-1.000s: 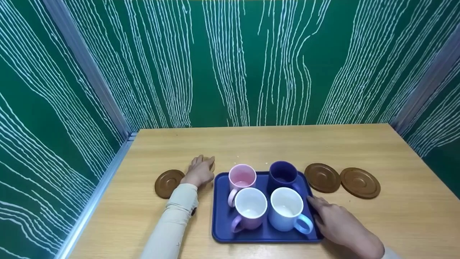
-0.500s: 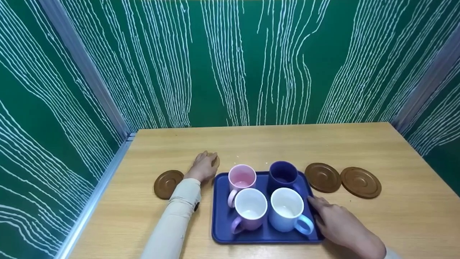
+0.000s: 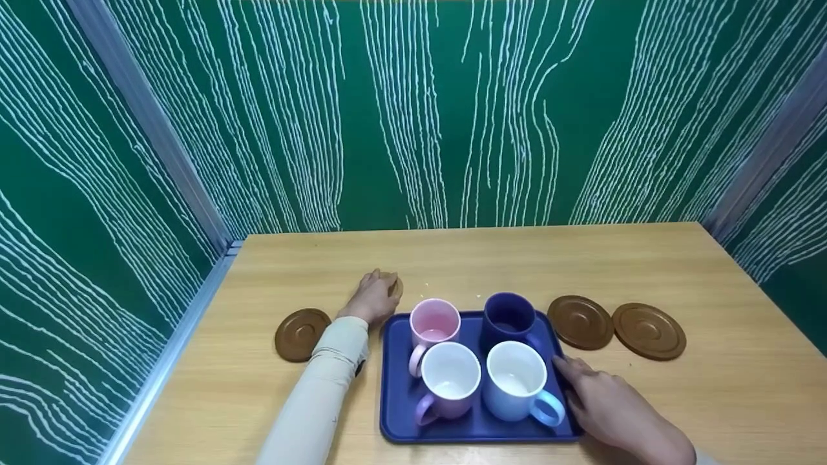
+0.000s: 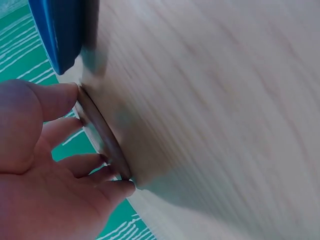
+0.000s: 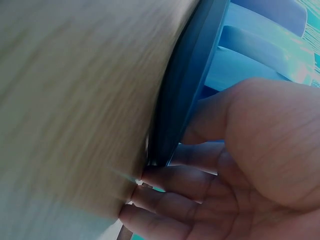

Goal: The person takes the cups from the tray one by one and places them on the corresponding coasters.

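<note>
My left hand (image 3: 372, 299) pinches a round brown coaster (image 4: 107, 136) by its edge, thumb on one side and fingertips on the other. The coaster lies at table level beyond the tray's far left corner, mostly hidden under the hand in the head view. My right hand (image 3: 612, 405) holds the right rim of a dark blue tray (image 3: 398, 413), its thumb at the rim and its fingers low along the outer side. Standing on the tray are a pink mug (image 3: 435, 321), a navy mug (image 3: 508, 323), a purple mug (image 3: 446, 394) and a light blue mug (image 3: 510, 397).
Another brown coaster (image 3: 302, 334) lies left of my left forearm. Two more, a nearer-tray coaster (image 3: 580, 322) and an outer coaster (image 3: 649, 330), lie side by side right of the tray. Green walls (image 3: 387, 129) with white lines rise behind the wooden table (image 3: 491, 255).
My left hand has slid the coaster to the right and slightly farther back. The right hand, tray and mugs keep their places.
</note>
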`<act>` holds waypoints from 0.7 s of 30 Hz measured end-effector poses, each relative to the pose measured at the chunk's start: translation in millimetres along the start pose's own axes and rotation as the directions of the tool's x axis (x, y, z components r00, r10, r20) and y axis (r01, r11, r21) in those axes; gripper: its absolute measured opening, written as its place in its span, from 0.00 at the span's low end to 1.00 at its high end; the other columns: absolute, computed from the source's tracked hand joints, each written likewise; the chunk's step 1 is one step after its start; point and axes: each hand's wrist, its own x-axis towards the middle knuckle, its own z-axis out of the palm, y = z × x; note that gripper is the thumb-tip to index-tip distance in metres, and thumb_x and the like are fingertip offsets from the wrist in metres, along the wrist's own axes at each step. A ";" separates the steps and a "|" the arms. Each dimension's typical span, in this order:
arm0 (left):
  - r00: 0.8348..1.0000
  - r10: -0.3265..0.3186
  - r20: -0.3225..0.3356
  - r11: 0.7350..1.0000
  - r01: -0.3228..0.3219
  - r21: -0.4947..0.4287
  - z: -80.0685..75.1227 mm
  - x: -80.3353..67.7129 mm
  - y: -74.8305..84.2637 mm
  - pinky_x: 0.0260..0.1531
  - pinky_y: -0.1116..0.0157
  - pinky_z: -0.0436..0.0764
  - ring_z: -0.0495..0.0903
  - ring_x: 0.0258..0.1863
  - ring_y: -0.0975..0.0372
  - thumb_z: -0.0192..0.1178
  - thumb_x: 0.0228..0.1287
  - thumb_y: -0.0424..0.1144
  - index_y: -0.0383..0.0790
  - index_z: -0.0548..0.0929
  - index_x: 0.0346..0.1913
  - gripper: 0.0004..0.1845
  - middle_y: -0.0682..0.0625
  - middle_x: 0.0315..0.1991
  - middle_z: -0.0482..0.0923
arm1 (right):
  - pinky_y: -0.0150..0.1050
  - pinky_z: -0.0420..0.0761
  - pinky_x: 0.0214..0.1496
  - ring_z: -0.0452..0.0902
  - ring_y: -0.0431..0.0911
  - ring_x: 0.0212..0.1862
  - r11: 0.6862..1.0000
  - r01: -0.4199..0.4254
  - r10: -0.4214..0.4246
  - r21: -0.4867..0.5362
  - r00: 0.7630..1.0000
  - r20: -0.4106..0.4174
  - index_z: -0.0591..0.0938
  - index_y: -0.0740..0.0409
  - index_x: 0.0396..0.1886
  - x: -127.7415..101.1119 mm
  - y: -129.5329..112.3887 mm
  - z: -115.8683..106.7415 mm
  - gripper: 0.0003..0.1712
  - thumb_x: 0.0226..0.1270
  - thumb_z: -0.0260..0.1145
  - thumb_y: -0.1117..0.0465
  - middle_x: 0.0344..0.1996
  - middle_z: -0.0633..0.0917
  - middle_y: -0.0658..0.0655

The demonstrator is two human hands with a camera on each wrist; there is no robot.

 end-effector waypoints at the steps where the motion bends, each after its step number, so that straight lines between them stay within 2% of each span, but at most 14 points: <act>1: 1.000 0.000 0.006 1.000 0.000 0.002 0.5 0.3 0.7 0.79 0.49 0.55 0.51 0.81 0.42 0.57 0.71 0.37 0.36 0.69 0.76 0.31 0.31 0.79 0.57 | 0.61 0.84 0.55 0.85 0.66 0.53 1.000 0.001 -0.001 0.002 1.000 0.002 0.77 0.66 0.69 -0.2 0.2 0.0 0.30 0.70 0.67 0.61 0.60 0.82 0.72; 6: 0.999 0.007 0.050 1.000 -0.007 0.013 2.2 2.9 4.6 0.80 0.50 0.52 0.48 0.82 0.44 0.55 0.73 0.37 0.40 0.68 0.78 0.31 0.33 0.80 0.55 | 0.62 0.83 0.56 0.83 0.67 0.56 1.000 -0.007 0.007 0.006 1.000 0.002 0.76 0.65 0.70 -0.8 0.9 0.2 0.30 0.70 0.67 0.61 0.61 0.81 0.73; 11: 0.996 0.072 0.054 0.997 -0.073 0.016 4.1 5.9 6.7 0.80 0.50 0.53 0.49 0.81 0.43 0.56 0.72 0.37 0.39 0.70 0.76 0.30 0.33 0.79 0.58 | 0.63 0.82 0.57 0.82 0.67 0.58 1.000 -0.010 0.010 0.008 1.000 0.001 0.77 0.65 0.70 -1.4 0.2 0.6 0.31 0.69 0.68 0.61 0.61 0.81 0.74; 15: 0.993 0.099 0.064 0.995 -0.099 0.009 5.5 7.9 7.7 0.80 0.50 0.53 0.48 0.82 0.43 0.56 0.73 0.37 0.38 0.70 0.76 0.30 0.34 0.79 0.58 | 0.61 0.84 0.55 0.85 0.66 0.54 1.000 -0.020 0.019 0.005 1.000 0.012 0.76 0.64 0.70 -0.4 -0.1 -0.1 0.30 0.70 0.67 0.61 0.61 0.82 0.73; 21: 0.991 0.097 0.094 0.995 -0.098 0.004 7.6 9.3 10.9 0.80 0.48 0.51 0.45 0.82 0.42 0.56 0.73 0.37 0.41 0.68 0.78 0.31 0.31 0.81 0.51 | 0.60 0.85 0.54 0.86 0.65 0.51 1.000 -0.027 0.027 0.002 0.999 0.027 0.76 0.64 0.71 -0.3 -0.4 -0.6 0.31 0.70 0.67 0.61 0.60 0.82 0.73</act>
